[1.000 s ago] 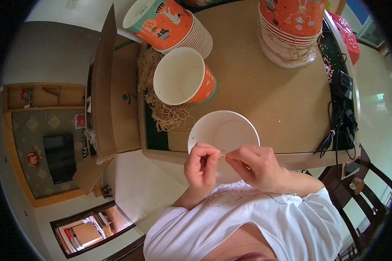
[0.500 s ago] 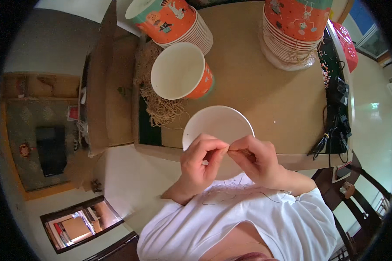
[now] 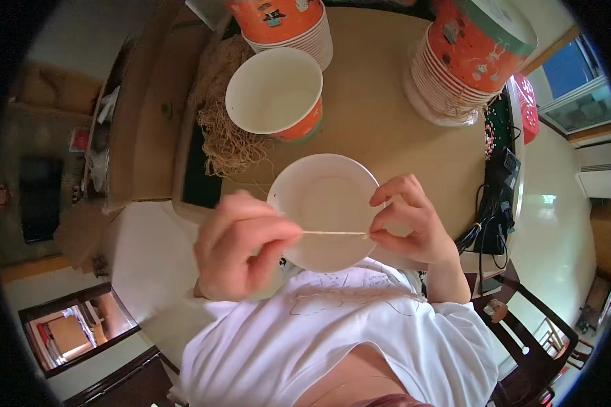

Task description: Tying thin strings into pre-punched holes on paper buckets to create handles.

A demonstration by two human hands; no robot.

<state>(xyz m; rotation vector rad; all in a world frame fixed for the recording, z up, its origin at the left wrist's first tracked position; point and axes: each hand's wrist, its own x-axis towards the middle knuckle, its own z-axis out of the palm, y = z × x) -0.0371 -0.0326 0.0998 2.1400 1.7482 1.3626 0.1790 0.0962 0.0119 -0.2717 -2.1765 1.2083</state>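
Note:
A short length of pale string [image 3: 334,233] is stretched level between my two hands. My left hand [image 3: 234,244], slightly blurred, pinches its left end. The other end sits between the thumb and forefinger of my right hand [image 3: 411,224], whose other fingers are curled loosely. Right below the string stands a white paper tub [image 3: 326,180], its open mouth facing me, at the table's near edge. Farther off to the left, a second paper tub [image 3: 275,88], orange outside and white inside, leans beside a tangled heap of brown twine [image 3: 234,142].
Stacks of nested orange tubs stand at the far left [image 3: 288,37] and far right [image 3: 448,74]. Black cables and adapters [image 3: 489,224] lie along the table's right edge. A cardboard box side [image 3: 149,122] rises at the left. A dark wooden chair [image 3: 516,325] stands at the lower right.
My hands, pinched together over the white tub, have moved apart. The string now shows taut between them. The view has shifted a little.

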